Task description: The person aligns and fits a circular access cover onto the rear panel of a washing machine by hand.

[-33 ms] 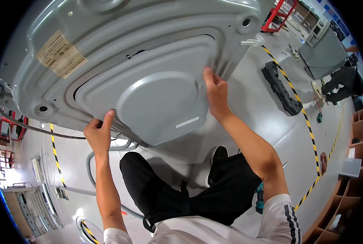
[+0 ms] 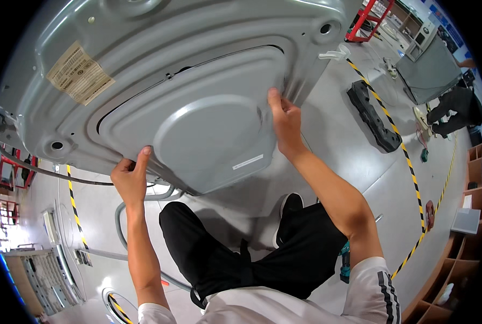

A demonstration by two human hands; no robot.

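Note:
In front of me stands the grey pressed-metal back of an appliance [image 2: 160, 51], with a paper label [image 2: 80, 73] on its upper left. Set into it is a grey access panel [image 2: 219, 129] with a raised round ridge; a dark gap runs along its top edge. My left hand [image 2: 132, 173] is closed on the panel's lower left edge, thumb on its face, fingers hidden behind. My right hand [image 2: 287, 121] grips the right edge the same way, thumb pointing up. A grey hose [image 2: 121, 221] and a dark cord [image 2: 52, 171] hang below the appliance.
A long black part [image 2: 373, 116] lies on the floor to the right, beside yellow-black tape [image 2: 408, 156]. Near my right knee is a teal power tool [image 2: 345, 264]. Wooden shelving [image 2: 440, 281] lines the right; another person [image 2: 457, 110] crouches at the far right.

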